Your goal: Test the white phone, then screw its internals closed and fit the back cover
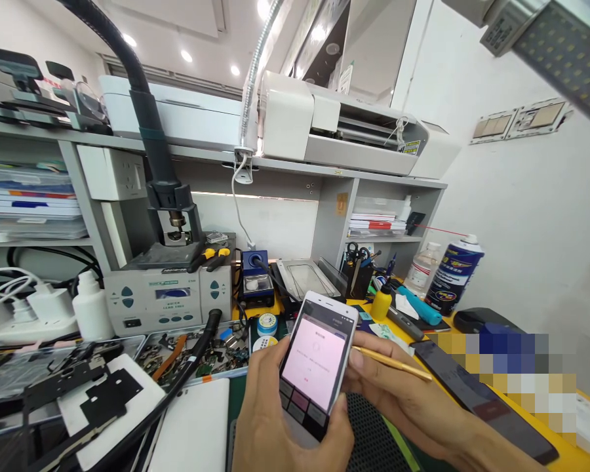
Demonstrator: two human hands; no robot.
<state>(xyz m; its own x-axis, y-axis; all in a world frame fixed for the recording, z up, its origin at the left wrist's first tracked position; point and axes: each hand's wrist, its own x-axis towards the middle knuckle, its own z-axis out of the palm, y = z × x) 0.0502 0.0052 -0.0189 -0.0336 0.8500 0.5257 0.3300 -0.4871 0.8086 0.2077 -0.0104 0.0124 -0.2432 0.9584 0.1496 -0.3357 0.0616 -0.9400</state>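
Observation:
A white smartphone (pixel 319 354) with a lit screen is tilted up toward me. On the screen are a pale pink box with small text and a row of dark keys below. My left hand (pixel 265 410) is wrapped round the phone's lower part, with fingers on the left edge and the thumb on the lower right. A slim gold-coloured stick-like tool (pixel 396 364) lies between the thumb and fingers of my right hand (pixel 408 396), pointing out to the right. The fingertips of that hand are against the phone's right edge. Whether the tool is a screwdriver or tweezers is unclear.
A hot-air station (pixel 152 298) with a black hose (pixel 191 360) stands at the left. Nearby are a tray of loose parts (pixel 211 347) and a white panel (pixel 191 426). On the right are a spray can (pixel 455 275), a yellow bottle (pixel 382 303) and a dark phone-like slab (pixel 486 400).

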